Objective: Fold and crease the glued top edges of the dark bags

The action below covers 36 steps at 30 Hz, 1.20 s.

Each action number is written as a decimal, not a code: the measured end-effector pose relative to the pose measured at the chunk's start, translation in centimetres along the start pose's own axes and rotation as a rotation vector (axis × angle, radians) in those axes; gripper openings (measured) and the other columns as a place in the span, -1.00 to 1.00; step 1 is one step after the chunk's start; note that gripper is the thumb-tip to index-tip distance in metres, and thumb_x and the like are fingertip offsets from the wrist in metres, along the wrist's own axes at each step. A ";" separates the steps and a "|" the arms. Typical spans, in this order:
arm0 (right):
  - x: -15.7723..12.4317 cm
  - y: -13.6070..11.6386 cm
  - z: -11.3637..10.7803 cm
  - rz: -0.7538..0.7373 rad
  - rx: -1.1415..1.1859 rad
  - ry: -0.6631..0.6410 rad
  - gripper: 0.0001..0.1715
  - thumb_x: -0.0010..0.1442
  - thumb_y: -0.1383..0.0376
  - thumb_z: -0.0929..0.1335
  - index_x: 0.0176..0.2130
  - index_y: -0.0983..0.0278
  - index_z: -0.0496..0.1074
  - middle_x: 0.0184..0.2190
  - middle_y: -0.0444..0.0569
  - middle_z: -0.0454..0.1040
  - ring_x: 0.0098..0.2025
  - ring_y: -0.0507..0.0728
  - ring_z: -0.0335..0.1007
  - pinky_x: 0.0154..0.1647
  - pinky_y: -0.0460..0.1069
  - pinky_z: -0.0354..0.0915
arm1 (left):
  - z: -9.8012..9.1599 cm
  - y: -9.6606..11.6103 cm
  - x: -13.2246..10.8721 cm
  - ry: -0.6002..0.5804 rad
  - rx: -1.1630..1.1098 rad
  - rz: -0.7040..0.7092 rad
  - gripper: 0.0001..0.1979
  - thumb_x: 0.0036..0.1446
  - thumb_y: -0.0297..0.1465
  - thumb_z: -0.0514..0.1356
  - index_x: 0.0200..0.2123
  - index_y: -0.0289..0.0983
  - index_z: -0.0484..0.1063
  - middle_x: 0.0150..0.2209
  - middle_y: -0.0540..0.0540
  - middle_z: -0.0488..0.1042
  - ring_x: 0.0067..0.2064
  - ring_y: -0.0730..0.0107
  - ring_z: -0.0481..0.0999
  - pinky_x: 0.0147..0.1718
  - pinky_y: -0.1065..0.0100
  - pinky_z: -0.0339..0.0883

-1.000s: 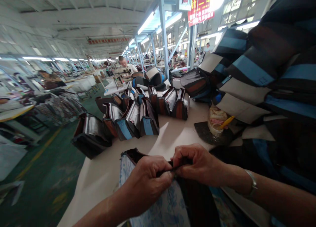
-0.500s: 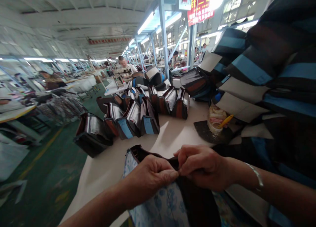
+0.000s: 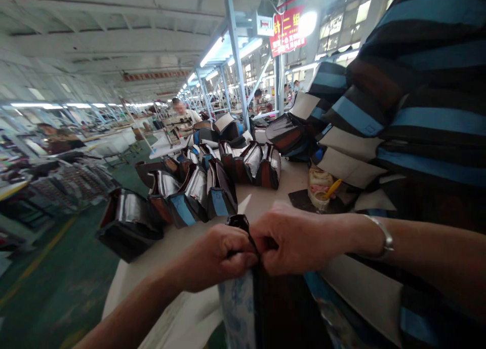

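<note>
Right in front of me is a dark bag [image 3: 288, 308] with a blue-and-white patterned lining or panel on its left side. My left hand [image 3: 230, 253] is closed, pinching the bag's upper edge between thumb and curled fingers. Close beside it, my right hand [image 3: 288, 237] is curled on the same edge, a silver bangle on its wrist. The two hands nearly touch. Between them the edge is mostly hidden, and the far corner of the bag's opening shows just beyond.
Several striped bags [image 3: 222, 187] stand on the pale table [image 3: 261, 204] ahead. A tall pile of bags [image 3: 429, 116] rises at right. A small pot [image 3: 321, 201] with a yellow-handled brush [image 3: 333, 188] sits on a dark sheet. A co-worker [image 3: 178, 111] is farther back.
Both hands have shifted along the bag's edge toward its far corner and curled tighter. The bag has turned, so less of the patterned side shows. The view has swung slightly right.
</note>
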State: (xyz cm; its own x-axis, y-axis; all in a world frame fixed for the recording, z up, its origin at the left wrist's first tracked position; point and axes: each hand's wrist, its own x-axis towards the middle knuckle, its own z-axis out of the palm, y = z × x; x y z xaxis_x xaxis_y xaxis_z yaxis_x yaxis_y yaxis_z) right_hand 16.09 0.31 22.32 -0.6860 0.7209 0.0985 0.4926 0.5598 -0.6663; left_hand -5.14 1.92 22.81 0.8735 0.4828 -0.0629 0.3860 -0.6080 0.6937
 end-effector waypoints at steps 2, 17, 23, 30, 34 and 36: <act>0.9 -0.1 0.3 -0.012 0.049 0.036 -0.80 -0.01 0.27 0.43 -0.54 0.33 0.40 -0.67 -0.25 0.16 -0.58 -0.07 0.04 -0.61 -0.15 -0.06 | -0.8 -0.6 -0.7 -0.007 -0.037 0.020 -0.71 0.32 -0.31 0.09 -0.39 -0.34 0.44 -0.36 -0.07 0.40 -0.29 0.38 0.38 -0.28 0.41 0.21; 5.1 3.8 6.5 -0.297 0.639 -0.210 -0.52 0.03 0.08 0.55 -0.27 0.36 0.39 -0.35 -0.15 0.34 -0.35 -0.03 0.20 -0.37 -0.13 0.15 | -3.4 -0.1 -8.9 0.025 -0.171 -0.277 -0.60 0.31 -0.08 0.12 -0.06 -0.30 0.47 -0.16 -0.10 0.45 -0.13 0.28 0.37 -0.10 0.36 0.22; 4.5 1.9 7.1 -0.260 0.801 -0.159 -0.54 -0.03 0.21 0.58 -0.34 0.33 0.31 -0.43 -0.21 0.28 -0.41 -0.06 0.12 -0.41 -0.14 0.10 | -1.1 2.0 -7.5 0.036 -0.227 -0.406 -0.61 0.15 -0.08 0.29 -0.39 -0.33 0.45 -0.44 0.06 0.25 -0.39 0.46 0.20 -0.42 0.40 0.05; 3.4 1.7 6.1 -0.183 0.981 -0.242 -0.52 0.00 0.08 0.54 -0.29 0.36 0.37 -0.42 -0.16 0.29 -0.40 -0.05 0.12 -0.45 -0.13 0.06 | -0.2 1.7 -6.8 0.065 -0.432 -0.386 -0.74 0.10 -0.24 0.31 -0.41 -0.34 0.46 -0.44 0.03 0.26 -0.38 0.44 0.22 -0.41 0.37 0.05; 3.0 1.4 6.6 -0.133 0.863 -0.127 -0.48 -0.07 0.07 0.57 -0.30 0.35 0.39 -0.45 -0.20 0.27 -0.43 -0.06 0.10 -0.49 -0.14 0.02 | 0.1 2.2 -6.5 0.081 -0.473 -0.435 -0.83 0.05 -0.35 0.28 -0.44 -0.34 0.43 -0.47 0.05 0.22 -0.42 0.46 0.16 -0.46 0.36 -0.01; 2.9 1.2 6.9 -0.104 0.842 -0.073 -0.50 -0.10 0.10 0.57 -0.31 0.35 0.40 -0.47 -0.21 0.27 -0.44 -0.06 0.09 -0.52 -0.15 0.01 | 0.3 2.5 -6.3 0.088 -0.446 -0.456 -0.82 0.05 -0.35 0.25 -0.49 -0.33 0.37 -0.49 0.05 0.18 -0.43 0.47 0.14 -0.48 0.36 -0.03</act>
State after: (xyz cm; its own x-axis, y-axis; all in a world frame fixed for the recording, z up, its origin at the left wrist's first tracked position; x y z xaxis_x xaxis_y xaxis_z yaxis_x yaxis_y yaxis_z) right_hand 11.02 0.26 16.68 -0.7528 0.6381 0.1614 -0.1180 0.1103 -0.9869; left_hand -9.58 -2.79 24.69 0.6160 0.6922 -0.3759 0.5355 -0.0180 0.8443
